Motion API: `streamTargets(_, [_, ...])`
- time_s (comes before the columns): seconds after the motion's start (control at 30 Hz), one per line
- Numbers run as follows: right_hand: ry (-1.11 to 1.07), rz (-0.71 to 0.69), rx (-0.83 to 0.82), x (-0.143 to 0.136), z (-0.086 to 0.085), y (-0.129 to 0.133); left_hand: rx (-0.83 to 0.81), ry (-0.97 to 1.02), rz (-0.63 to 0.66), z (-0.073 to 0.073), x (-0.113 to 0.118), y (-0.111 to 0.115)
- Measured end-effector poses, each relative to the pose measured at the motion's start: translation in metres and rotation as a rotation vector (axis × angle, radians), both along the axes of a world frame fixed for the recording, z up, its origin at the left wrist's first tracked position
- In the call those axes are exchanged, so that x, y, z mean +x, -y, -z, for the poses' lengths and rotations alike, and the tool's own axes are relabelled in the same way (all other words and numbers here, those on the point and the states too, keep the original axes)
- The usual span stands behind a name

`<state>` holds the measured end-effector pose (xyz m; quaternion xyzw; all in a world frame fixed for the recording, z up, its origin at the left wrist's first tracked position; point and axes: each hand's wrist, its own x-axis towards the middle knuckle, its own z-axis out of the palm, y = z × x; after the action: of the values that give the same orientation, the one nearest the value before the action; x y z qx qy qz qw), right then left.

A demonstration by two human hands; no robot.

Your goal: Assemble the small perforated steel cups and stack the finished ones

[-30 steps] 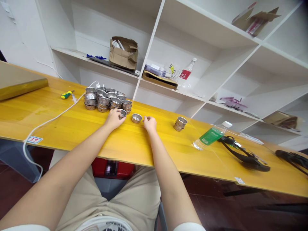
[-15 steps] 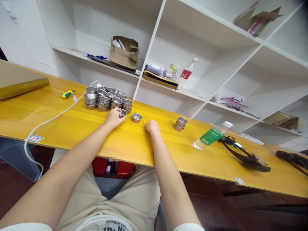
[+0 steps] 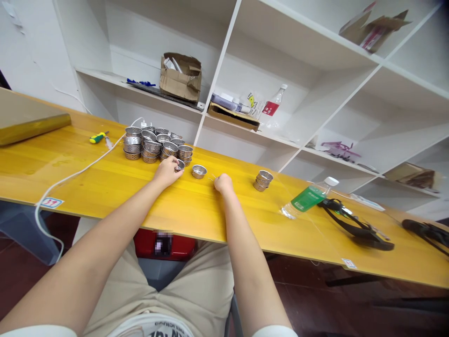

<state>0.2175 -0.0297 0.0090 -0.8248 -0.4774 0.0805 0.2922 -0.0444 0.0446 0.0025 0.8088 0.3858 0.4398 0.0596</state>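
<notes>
My left hand (image 3: 167, 172) is closed with its fingers on the rim of a small perforated metal cup (image 3: 180, 165), which sits at the front right of several stacked cups (image 3: 152, 147). A single perforated cup (image 3: 199, 172) stands upright on the table between my hands. My right hand (image 3: 223, 183) is closed in a fist to the right of that cup. From its left side a thin metal piece (image 3: 212, 178) sticks out, seemingly two-pronged; its kind is too small to tell.
Farther right is a short stack of cups (image 3: 263, 180), then a green-labelled bottle (image 3: 309, 198) and a black strap (image 3: 354, 227). At left lie a screwdriver (image 3: 98, 137) and a white cable (image 3: 79, 172). White shelves (image 3: 280, 135) stand behind the wooden table (image 3: 196, 210).
My right hand has shifted very slightly to the right, and the thin piece in it shows a little more. The left hand keeps its place at the cup.
</notes>
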Motion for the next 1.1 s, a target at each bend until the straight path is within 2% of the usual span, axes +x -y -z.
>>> streamTargets(0.1, [-0.094, 0.059, 0.075, 0.002, -0.008, 0.001, -0.006, 0.020, 0.012, -0.001, 0.000, 0.001])
streamTargets(0.2, [-0.266, 0.061, 0.255, 0.001, -0.012, 0.001, -0.011, 0.062, 0.028, 0.000, -0.002, 0.004])
streamTargets(0.47, [-0.737, -0.029, 0.507, -0.013, -0.018, 0.000, 0.134, 0.147, 0.081, -0.012, -0.003, 0.023])
streamTargets(0.6, [-0.840, -0.119, 0.511, -0.026, -0.022, 0.004, 0.174, 0.119, 0.199, -0.012, 0.004, 0.032])
streamTargets(0.7, [-0.861, -0.189, 0.491, -0.037, -0.024, 0.006, 0.145, 0.055, 0.253, -0.008, 0.012, 0.036])
streamTargets(0.9, [-0.951, -0.328, 0.475, -0.052, -0.028, 0.011, 0.022, -0.032, 0.241, -0.003, 0.018, 0.041])
streamTargets(1.1, [-1.066, -0.458, 0.399, -0.065, -0.029, 0.015, 0.081, -0.056, 0.241, 0.000, 0.016, 0.037])
